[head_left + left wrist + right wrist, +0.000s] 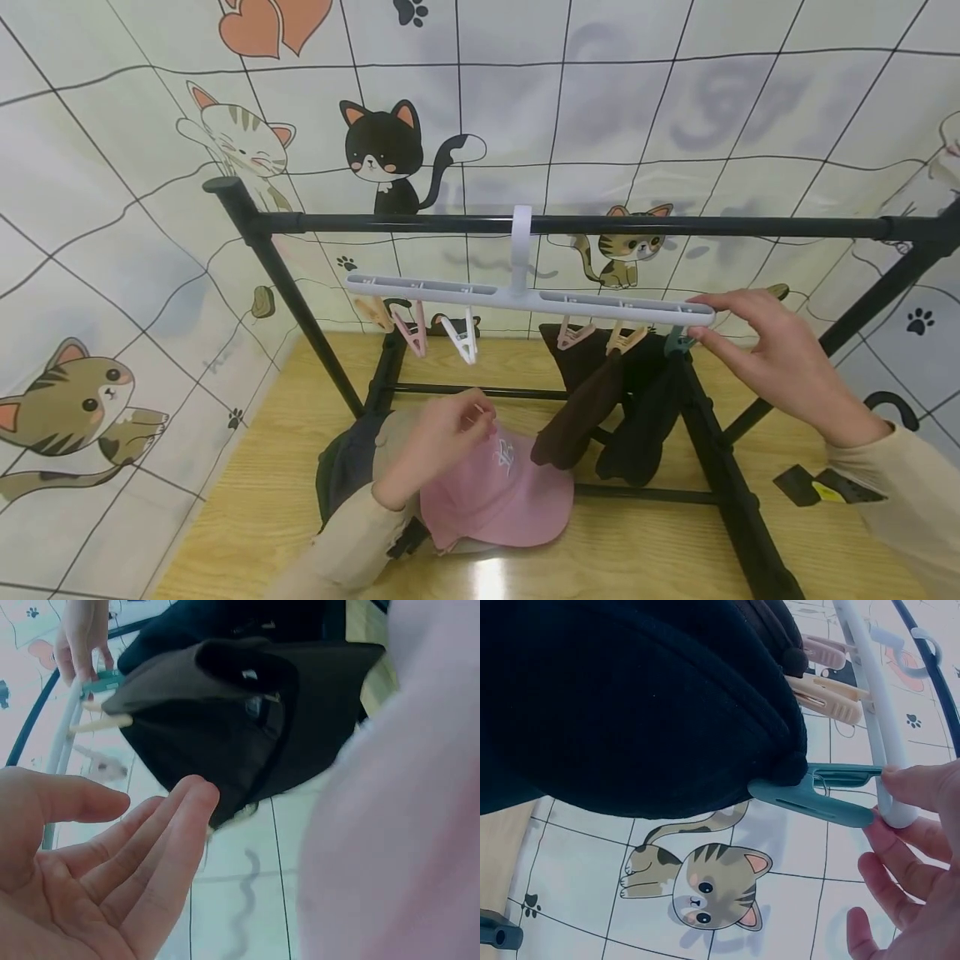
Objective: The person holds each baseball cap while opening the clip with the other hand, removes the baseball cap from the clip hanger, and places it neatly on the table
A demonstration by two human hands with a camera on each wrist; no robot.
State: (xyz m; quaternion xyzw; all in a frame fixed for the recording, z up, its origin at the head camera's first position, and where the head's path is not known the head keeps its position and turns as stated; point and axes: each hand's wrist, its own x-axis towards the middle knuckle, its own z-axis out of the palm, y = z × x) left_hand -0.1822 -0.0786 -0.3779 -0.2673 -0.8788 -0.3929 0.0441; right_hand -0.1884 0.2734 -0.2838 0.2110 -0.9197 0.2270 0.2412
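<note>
A white clip hanger hangs by its hook from a black bar. My right hand pinches its right end, beside a green clothespin that grips a dark cap. A brown cap hangs next to it, under a yellowish clothespin; its inside and label show in the left wrist view. My left hand is over a pink cap lying on other caps. In the left wrist view, my left hand's fingers are loosely bent with nothing between them.
A black rack frames the workspace, its lower bars crossing the wooden table. A pink clothespin and a white clothespin hang from the hanger's left half. A small black tag lies at right. Cat-patterned sheeting stands behind.
</note>
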